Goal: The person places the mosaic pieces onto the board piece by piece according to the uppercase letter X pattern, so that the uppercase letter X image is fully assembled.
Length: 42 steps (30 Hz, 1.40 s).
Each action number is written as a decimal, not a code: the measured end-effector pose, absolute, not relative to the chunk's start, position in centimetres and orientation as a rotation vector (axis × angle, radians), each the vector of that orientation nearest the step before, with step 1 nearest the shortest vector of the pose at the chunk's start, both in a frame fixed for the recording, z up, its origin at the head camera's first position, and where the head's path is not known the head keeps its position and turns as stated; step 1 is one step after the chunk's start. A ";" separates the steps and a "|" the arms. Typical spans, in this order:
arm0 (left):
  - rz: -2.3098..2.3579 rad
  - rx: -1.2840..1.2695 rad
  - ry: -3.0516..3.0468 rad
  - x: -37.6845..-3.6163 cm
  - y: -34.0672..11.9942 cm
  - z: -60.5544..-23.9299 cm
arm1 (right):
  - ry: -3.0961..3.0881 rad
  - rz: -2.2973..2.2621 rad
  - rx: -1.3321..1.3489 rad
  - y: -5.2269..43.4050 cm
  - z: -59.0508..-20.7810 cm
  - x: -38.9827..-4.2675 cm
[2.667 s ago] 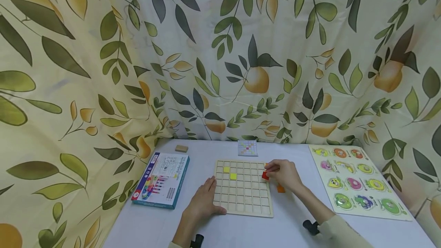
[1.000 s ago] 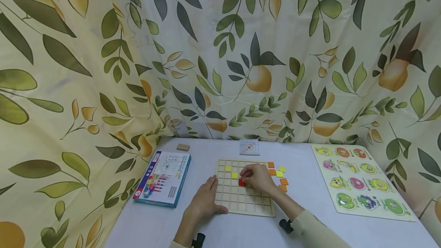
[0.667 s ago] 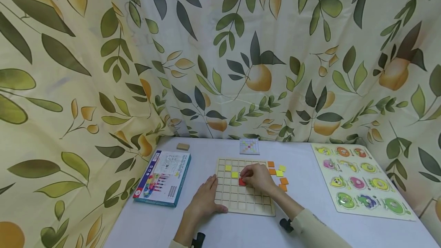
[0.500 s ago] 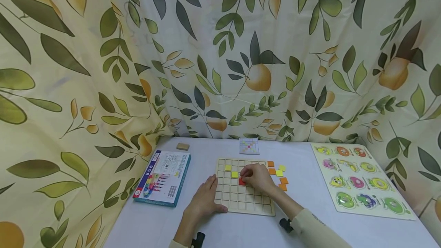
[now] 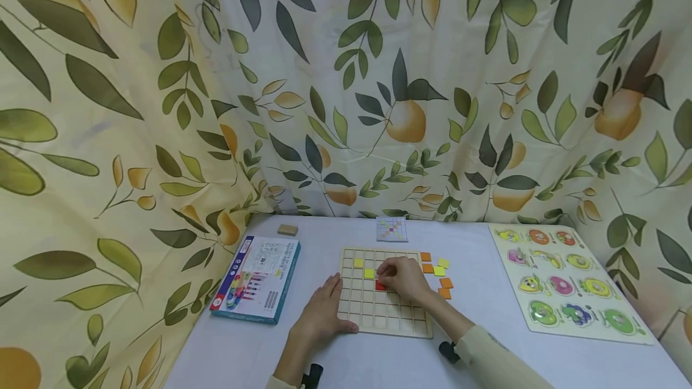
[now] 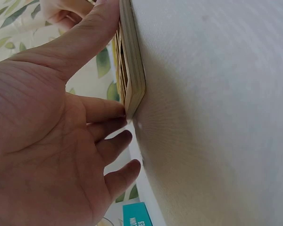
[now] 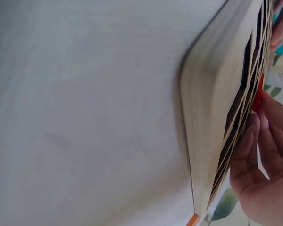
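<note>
The right hand pinches a small red square tile over a cell of the wooden grid board, right of the yellow tiles. Best to lower it flat and square while the left hand, fingers straight, presses the board's near-left edge on the bench.

Two yellow tiles aboard, one red tile.

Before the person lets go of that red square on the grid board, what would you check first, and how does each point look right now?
1. Left hand steadies grid board: ok.
2. Right hand fingers on red tile: ok.
3. Red tile flat in its cell: cannot tell, hand covers it.
4. Yellow tiles seated in cells: ok.
5. Spare tiles lie beside the board: ok.
6. Pattern card in view: ok.
</note>
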<state>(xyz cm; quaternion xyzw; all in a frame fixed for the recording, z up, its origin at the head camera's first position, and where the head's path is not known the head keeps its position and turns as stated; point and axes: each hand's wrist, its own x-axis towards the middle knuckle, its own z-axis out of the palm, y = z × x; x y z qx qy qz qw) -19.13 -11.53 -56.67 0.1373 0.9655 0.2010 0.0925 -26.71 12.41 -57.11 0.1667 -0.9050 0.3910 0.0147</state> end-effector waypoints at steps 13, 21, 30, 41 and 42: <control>0.588 0.399 2.867 -19.3 -11.5 -56.9 | -2.833 1.189 0.533 12.2 -57.1 -26.6; 0.588 0.408 2.864 -19.3 -11.5 -56.8 | -2.938 1.238 0.552 13.1 -56.6 -26.9; 0.576 0.396 2.861 -19.1 -11.5 -56.5 | -2.978 1.271 0.532 13.9 -56.4 -27.2; 0.594 0.340 2.865 -19.3 -11.3 -57.2 | -2.889 1.254 0.627 16.2 -55.9 -26.3; 0.598 0.346 2.869 -19.3 -11.4 -57.2 | -2.882 1.245 0.603 16.5 -55.8 -26.2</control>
